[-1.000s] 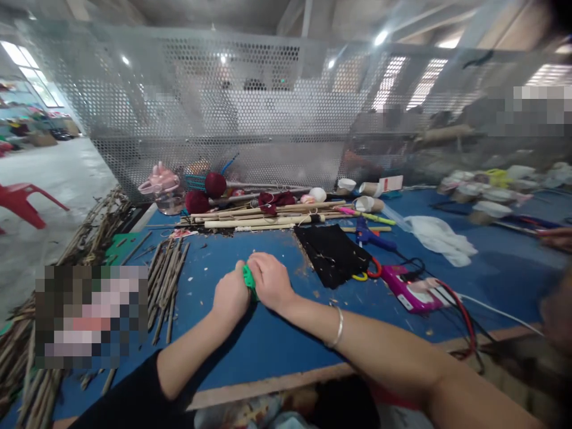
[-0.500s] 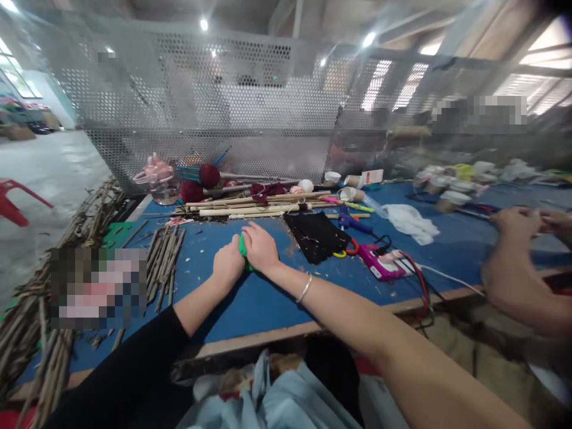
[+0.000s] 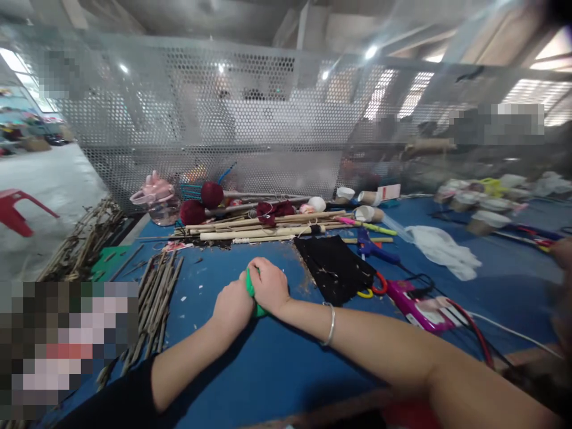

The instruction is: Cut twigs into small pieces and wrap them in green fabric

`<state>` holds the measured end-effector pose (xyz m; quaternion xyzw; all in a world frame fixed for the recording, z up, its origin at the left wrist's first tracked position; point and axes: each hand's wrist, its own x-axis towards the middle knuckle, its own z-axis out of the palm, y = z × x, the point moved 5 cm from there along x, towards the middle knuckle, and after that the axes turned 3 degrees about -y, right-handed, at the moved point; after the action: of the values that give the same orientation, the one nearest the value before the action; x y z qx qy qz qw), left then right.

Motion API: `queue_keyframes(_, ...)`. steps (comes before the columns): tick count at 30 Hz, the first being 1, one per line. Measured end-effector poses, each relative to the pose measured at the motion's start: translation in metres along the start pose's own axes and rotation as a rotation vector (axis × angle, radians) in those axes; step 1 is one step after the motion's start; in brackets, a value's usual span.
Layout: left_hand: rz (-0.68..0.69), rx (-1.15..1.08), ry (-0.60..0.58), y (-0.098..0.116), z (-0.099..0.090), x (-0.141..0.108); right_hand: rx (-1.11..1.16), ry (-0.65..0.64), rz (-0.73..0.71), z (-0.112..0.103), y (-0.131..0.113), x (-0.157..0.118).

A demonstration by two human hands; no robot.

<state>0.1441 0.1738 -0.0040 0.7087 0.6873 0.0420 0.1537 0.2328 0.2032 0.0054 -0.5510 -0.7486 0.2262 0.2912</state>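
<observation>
A small green object point(image 3: 250, 282), seemingly soft, shows between my two hands above the blue tabletop point(image 3: 223, 381). My left hand point(image 3: 234, 302) is closed round its left side. From the right, my right hand point(image 3: 269, 285) wraps over it, the two hands touching; a silver bangle circles that wrist. Part of the green object sticks out beneath my right hand, and the rest is hidden by fingers. To the right of my hands lies a black cloth point(image 3: 333, 267), and to their left a bundle of thin sticks point(image 3: 156, 301).
Pale rods point(image 3: 268, 229) and dark red balls point(image 3: 212, 195) lie behind my hands, before a perforated metal screen point(image 3: 268, 125). On the right are a blue glue gun point(image 3: 378, 249), a magenta device point(image 3: 417, 307) and white plastic point(image 3: 442, 247). Part of another person shows at the right edge.
The view has shifted, so the table and my hands sit lower in it. Both hands still clasp the green object. The other person's hands have mostly left view at the right.
</observation>
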Motion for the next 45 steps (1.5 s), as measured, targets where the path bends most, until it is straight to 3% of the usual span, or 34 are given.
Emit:
queue_keyframes(4, 0.153, -0.011, 0.009, 0.001, -0.003, 0.024, -0.038, -0.055, 0.164, 0.003, 0.006, 0.031)
queue_keyframes(7, 0.169, -0.096, 0.043, -0.002, -0.005, 0.029, 0.080, -0.042, 0.239, 0.003, 0.012, 0.041)
queue_keyframes(9, 0.152, -0.208, 0.089, -0.008, -0.007, 0.026, 0.226, -0.017, 0.171, 0.002, 0.014, 0.037)
queue_keyframes(11, 0.160, -0.335, 0.136, -0.013, -0.008, 0.019, 0.307, -0.024, -0.012, 0.000, 0.011, 0.023)
queue_keyframes(14, 0.143, -0.473, 0.218, -0.023, -0.011, 0.007, 0.191, -0.115, -0.269, -0.002, 0.003, -0.006)
queue_keyframes(16, 0.128, -0.522, 0.304, -0.027, -0.013, -0.001, 0.037, -0.148, -0.336, -0.003, -0.001, -0.020)
queue_keyframes(18, 0.168, -0.561, 0.376, -0.029, -0.013, -0.008, -0.114, -0.176, -0.352, -0.002, -0.007, -0.025)
queue_keyframes(23, 0.345, -0.558, 0.421, -0.030, -0.007, -0.019, -0.355, -0.171, -0.420, 0.005, -0.028, -0.023)
queue_keyframes(30, 0.330, -0.512, 0.501, -0.031, -0.007, -0.029, -0.240, -0.130, -0.517, 0.005, -0.030, -0.027)
queue_keyframes(34, 0.330, -0.521, 0.626, -0.022, -0.022, -0.042, -0.168, -0.082, -0.542, 0.011, -0.027, -0.030)
queue_keyframes(37, 0.406, -0.635, 0.672, -0.020, -0.035, -0.048, -0.030, -0.064, -0.560, 0.011, -0.024, -0.027)
queue_keyframes(39, 0.424, -0.801, 0.714, -0.025, -0.041, -0.046, 0.153, -0.060, -0.456, 0.005, -0.016, -0.021)
queue_keyframes(41, 0.407, -0.975, 0.689, -0.032, -0.040, -0.038, 0.316, -0.078, -0.327, 0.000, -0.008, -0.016)
queue_keyframes(42, 0.396, -1.045, 0.619, -0.034, -0.036, -0.031, 0.383, -0.095, -0.278, -0.002, -0.005, -0.014)
queue_keyframes(45, 0.387, -1.204, 0.244, -0.029, -0.015, -0.013, 0.531, -0.156, -0.249, -0.008, -0.005, -0.016)
